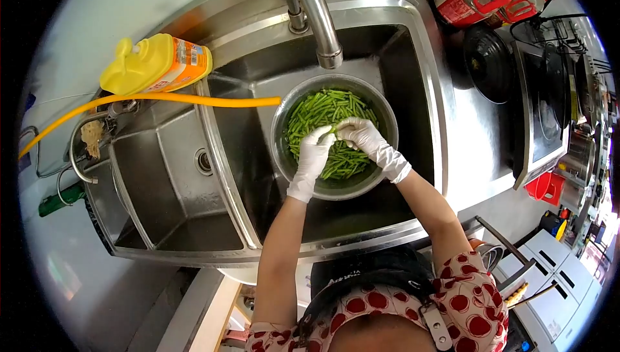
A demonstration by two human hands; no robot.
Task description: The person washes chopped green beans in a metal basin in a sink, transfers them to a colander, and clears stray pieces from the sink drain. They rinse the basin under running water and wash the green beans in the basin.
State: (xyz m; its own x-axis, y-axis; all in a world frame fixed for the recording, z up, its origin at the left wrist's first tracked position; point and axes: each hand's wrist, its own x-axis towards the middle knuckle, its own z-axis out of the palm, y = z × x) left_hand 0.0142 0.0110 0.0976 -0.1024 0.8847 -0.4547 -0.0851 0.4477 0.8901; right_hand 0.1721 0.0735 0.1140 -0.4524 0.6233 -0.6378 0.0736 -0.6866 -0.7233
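A round metal bowl [391, 116] stands in the large sink basin, holding many cut green beans [329, 108] in some water. My left hand [313, 158], in a white glove, is over the bowl with its fingertips pinched on a small green bean piece [333, 130]. My right hand [363, 137], gloved the same way, meets it there, its fingers closed at the other side of the piece. The fingertips almost touch, so they partly hide what is between them. Beneath both hands lie the other beans.
A steel faucet [316, 16] arches over the bowl's far side. From the left, a yellow hose [213, 101] reaches the bowl's rim. A yellow jug [158, 68] stands behind the smaller basin [155, 177]. On the right counter are a black lid [489, 62] and a cooktop [546, 106].
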